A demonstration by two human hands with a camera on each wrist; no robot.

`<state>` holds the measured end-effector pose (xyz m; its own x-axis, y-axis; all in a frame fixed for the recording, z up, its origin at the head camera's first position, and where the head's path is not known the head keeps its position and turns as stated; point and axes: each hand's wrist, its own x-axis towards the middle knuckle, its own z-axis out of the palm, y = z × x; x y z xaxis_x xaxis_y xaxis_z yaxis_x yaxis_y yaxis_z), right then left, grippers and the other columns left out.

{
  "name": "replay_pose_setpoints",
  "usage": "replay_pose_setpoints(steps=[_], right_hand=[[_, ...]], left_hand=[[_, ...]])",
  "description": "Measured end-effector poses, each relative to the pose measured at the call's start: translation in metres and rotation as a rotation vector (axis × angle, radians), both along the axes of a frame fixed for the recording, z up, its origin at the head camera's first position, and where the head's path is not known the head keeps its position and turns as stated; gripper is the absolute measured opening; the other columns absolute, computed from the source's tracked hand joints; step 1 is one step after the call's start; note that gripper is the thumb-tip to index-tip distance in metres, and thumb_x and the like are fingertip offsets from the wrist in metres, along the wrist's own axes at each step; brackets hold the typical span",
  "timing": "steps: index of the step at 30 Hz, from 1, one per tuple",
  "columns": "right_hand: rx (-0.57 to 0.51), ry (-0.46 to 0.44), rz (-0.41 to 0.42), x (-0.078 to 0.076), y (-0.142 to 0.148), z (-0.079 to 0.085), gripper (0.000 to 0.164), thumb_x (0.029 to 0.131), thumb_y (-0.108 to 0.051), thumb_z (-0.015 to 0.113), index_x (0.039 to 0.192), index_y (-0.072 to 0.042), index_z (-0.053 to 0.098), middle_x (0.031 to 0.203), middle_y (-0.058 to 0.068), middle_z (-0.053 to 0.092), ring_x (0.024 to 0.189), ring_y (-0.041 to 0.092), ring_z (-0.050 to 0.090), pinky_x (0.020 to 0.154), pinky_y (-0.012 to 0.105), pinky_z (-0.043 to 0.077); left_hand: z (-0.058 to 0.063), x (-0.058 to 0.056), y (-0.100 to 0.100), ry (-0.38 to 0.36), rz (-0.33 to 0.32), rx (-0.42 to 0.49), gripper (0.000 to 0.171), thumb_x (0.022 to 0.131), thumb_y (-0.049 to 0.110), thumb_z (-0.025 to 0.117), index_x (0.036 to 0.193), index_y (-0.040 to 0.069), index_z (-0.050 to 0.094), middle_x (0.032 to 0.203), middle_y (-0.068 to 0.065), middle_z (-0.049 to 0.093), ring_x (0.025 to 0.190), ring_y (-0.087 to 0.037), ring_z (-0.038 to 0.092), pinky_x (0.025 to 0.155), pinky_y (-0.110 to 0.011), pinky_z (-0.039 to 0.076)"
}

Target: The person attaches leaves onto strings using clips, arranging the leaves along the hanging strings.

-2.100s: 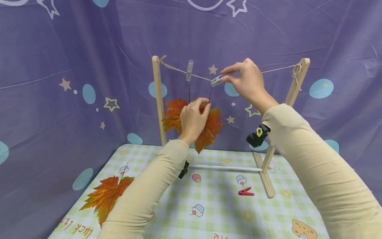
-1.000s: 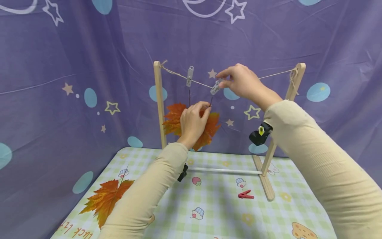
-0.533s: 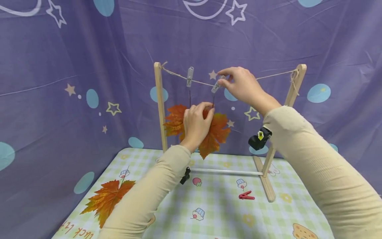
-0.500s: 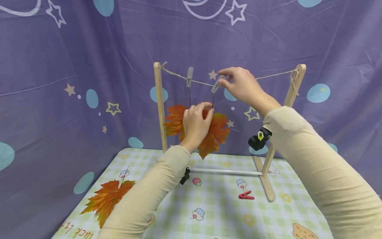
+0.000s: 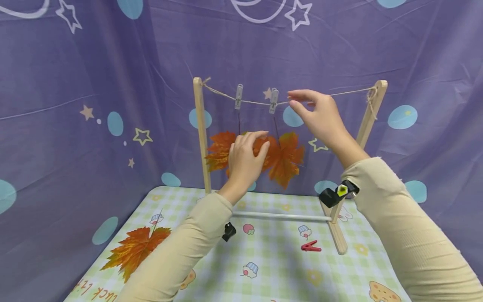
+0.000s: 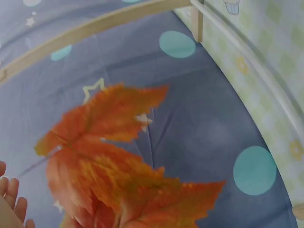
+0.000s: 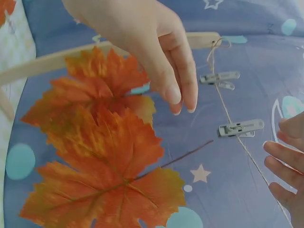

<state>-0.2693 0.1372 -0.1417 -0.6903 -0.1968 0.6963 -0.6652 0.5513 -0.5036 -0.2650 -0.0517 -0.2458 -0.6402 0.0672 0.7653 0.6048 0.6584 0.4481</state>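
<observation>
Two grey clothespins sit on a twine line (image 5: pixel 256 102): a left one (image 5: pixel 239 97) and a right one (image 5: pixel 273 100). Below each hangs an orange maple leaf by its stem, the right leaf (image 5: pixel 286 161) partly overlapping the left leaf (image 5: pixel 219 151). How the stem tips meet the pins is too small to tell. My left hand (image 5: pixel 247 157) is in front of the leaves, thumb and fingers parted, holding nothing. Just right of the right clothespin, my right hand (image 5: pixel 320 115) is off it, with fingertips apart. In the right wrist view, the right leaf's stem (image 7: pixel 187 153) points at its pin.
A wooden frame with two posts (image 5: pixel 366 121) and a white bottom rod (image 5: pixel 281 216) carries the twine. Another maple leaf (image 5: pixel 137 247) lies on the checked tablecloth (image 5: pixel 279 268) at left, partly behind my left sleeve. A red clothespin (image 5: pixel 311 246) lies near the frame's right foot (image 5: pixel 337 237).
My right hand has let go of the right clothespin and moved right; the pin now stands upright on the twine. My left fingers have released the stem, and the right leaf has swung right.
</observation>
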Motion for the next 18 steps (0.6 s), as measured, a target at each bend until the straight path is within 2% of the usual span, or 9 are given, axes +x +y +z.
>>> replay_pose_setpoints(steps=[5,11,15,18], right_hand=[[-0.113,-0.028,0.020,0.010,0.005,-0.015,0.033,0.101,-0.023,0.060,0.128,-0.004,0.066,0.122,0.011,0.068,0.114,0.021,0.062,0.099,0.034,0.046],[-0.241,-0.055,0.034,0.023,0.011,-0.031,0.032,0.100,-0.027,0.062,0.125,-0.008,0.069,0.117,0.003,0.071,0.111,0.012,0.064,0.095,0.027,0.048],[-0.282,-0.053,0.049,0.033,0.014,-0.038,0.032,0.099,-0.027,0.063,0.125,-0.008,0.069,0.114,-0.001,0.072,0.111,0.008,0.062,0.095,0.025,0.047],[-0.305,-0.054,0.057,0.039,0.015,-0.042,0.033,0.099,-0.027,0.063,0.125,-0.007,0.069,0.112,-0.005,0.072,0.109,0.007,0.062,0.090,0.022,0.047]], left_hand=[[-0.006,0.015,-0.002,-0.039,-0.064,-0.010,0.030,0.100,0.025,0.062,0.128,0.015,0.065,0.125,0.002,0.063,0.110,-0.020,0.052,0.093,-0.038,0.040],[-0.011,0.032,-0.002,-0.077,-0.126,0.003,0.030,0.100,0.028,0.062,0.127,0.016,0.066,0.126,0.003,0.063,0.111,-0.020,0.053,0.099,-0.040,0.038],[-0.013,0.041,-0.002,-0.088,-0.156,0.012,0.029,0.100,0.028,0.062,0.126,0.017,0.066,0.125,0.004,0.063,0.111,-0.020,0.053,0.098,-0.040,0.037],[-0.016,0.047,-0.001,-0.087,-0.176,0.016,0.028,0.100,0.027,0.062,0.125,0.017,0.066,0.123,0.005,0.064,0.109,-0.021,0.054,0.098,-0.040,0.037]])
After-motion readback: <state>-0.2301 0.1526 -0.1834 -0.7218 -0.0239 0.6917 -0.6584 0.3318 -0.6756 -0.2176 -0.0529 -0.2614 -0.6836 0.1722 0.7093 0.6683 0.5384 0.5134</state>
